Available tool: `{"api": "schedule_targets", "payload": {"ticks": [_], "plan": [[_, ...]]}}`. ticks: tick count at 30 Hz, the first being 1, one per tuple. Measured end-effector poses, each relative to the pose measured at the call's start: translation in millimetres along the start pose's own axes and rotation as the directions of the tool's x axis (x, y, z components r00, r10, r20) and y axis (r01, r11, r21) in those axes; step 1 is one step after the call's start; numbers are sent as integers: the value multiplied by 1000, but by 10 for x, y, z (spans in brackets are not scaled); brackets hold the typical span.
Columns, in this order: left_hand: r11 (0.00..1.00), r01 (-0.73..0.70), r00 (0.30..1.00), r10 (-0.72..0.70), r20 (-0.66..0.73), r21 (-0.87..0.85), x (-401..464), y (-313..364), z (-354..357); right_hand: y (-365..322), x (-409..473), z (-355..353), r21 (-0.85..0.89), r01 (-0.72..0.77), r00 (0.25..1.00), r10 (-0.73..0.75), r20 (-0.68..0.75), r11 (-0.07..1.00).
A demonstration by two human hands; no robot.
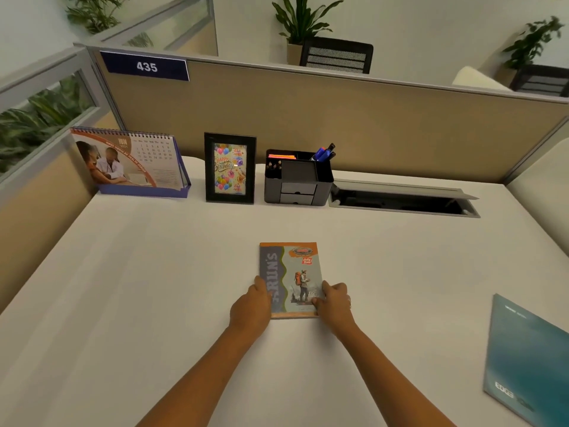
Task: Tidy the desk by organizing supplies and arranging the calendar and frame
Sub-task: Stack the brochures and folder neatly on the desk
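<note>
Notebook (pixel 291 278) lies flat mid-desk (pixel 154 272), cover up, spine to the left, square to the front edge. Left hand (pixel 251 306) sits at its near-left edge, fingers curled over the spine side; right hand (pixel 334 302) at the near-right edge, fingers on the cover, thumb tucked at the side. Both touch it w/ a light hold, more steadying or squaring than lifting, as far as I can tell. Looks thin, soft-cover, light, so it'll flex if lifted by one corner; the glossy cover prob slides easily on the smooth desk. Best taken by both long edges, or pinched at the spine where it's stiffest. Calendar (pixel 129 163), frame (pixel 230 167) & organizer (pixel 298 177) stand in a row at the back by the partition. A teal booklet (pixel 529 362) lies well apart at far right, still to sort.
</note>
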State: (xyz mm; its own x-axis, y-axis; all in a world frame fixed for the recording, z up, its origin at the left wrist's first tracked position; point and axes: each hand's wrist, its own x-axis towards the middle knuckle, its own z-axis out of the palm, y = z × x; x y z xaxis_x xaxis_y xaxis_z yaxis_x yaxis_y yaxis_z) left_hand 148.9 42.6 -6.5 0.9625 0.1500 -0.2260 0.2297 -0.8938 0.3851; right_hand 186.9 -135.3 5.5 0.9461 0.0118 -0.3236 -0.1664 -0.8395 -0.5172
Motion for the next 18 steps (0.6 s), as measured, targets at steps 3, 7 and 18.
{"api": "schedule_targets", "payload": {"ticks": [3, 7, 18], "plan": [[999, 21, 1000, -22, -5, -34, -1, 3, -11, 37, -79, -48, 72, 6, 1000, -4, -22, 997], [991, 129, 987, -130, -97, -21, -66, 107, -70, 248, -203, -170, 196, 32, 996, -15, -85, 980], [973, -109, 932, 172, -320, 204, -556, 1202, 504, 1666, -396, -1146, 188, -41, 907, 115, -405, 981]]}}
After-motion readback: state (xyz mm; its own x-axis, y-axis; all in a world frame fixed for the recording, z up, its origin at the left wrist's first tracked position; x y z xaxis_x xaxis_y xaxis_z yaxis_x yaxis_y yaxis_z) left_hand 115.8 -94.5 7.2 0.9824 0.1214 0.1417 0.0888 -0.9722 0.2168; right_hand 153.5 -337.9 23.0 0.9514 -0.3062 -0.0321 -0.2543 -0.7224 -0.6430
